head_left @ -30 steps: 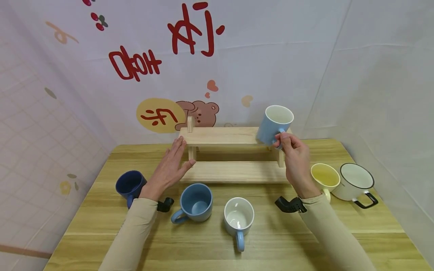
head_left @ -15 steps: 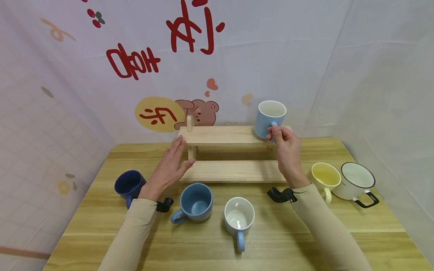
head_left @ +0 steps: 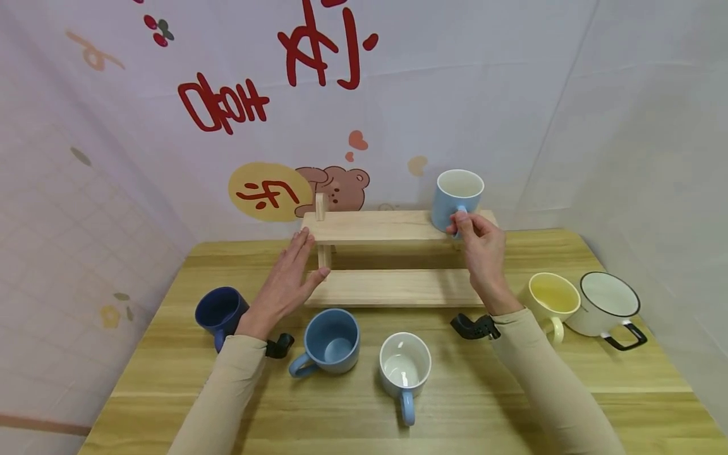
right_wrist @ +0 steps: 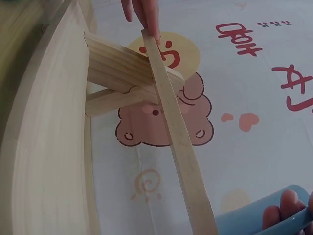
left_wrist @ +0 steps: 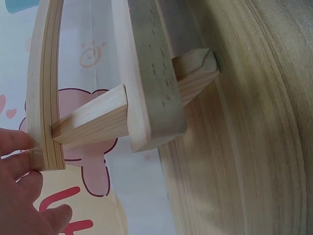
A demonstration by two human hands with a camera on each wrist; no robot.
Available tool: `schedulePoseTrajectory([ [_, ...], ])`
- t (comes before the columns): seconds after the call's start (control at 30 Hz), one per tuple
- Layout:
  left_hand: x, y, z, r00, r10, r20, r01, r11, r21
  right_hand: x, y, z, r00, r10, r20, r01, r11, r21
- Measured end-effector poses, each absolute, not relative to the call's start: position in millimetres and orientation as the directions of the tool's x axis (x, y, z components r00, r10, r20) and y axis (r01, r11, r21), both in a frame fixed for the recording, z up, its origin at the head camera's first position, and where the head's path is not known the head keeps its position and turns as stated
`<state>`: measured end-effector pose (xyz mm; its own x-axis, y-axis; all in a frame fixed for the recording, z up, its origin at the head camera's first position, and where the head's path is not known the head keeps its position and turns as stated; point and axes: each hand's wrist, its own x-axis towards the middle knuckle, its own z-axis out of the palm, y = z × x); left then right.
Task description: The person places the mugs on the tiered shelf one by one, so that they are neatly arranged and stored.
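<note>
Right hand (head_left: 483,253) pinching light-blue mug (head_left: 445,212) by handle (head_left: 462,208); left hand (head_left: 284,284) resting straight-fingered against rack (head_left: 392,225), left end. Light-blue mug sitting upright atop rack, right end, looking nearly placed; letting go not yet happening. Work looking early: one up, five standing off rack: navy mug (head_left: 220,311) leftward, blue mug (head_left: 332,341) and white mug (head_left: 405,363) in front, yellow mug (head_left: 553,298) and black-rimmed mug (head_left: 607,306) rightward.
</note>
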<state>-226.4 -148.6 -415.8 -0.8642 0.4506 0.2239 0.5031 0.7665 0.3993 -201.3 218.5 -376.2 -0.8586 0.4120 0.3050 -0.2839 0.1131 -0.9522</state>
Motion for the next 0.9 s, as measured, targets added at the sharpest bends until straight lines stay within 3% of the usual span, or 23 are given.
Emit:
schedulePoseTrajectory([
  [0.33,-226,-145,-417,-0.866,0.451,0.216,0.499,0.756,0.422,-189,237,-379,-0.871,0.317,0.376,-0.245,0.383,-0.89],
  [0.6,-226,-148,-416,-0.866,0.453,0.21,0.498,0.746,0.443,-149,252,-375,-0.84,0.182,0.512,-0.303,0.625,-0.719],
  [0.9,-226,-148,-417,-0.871,0.448,0.201,0.49,0.761,0.425,-107,251,-375,-0.798,0.019,0.603,-0.407,0.72,-0.562],
])
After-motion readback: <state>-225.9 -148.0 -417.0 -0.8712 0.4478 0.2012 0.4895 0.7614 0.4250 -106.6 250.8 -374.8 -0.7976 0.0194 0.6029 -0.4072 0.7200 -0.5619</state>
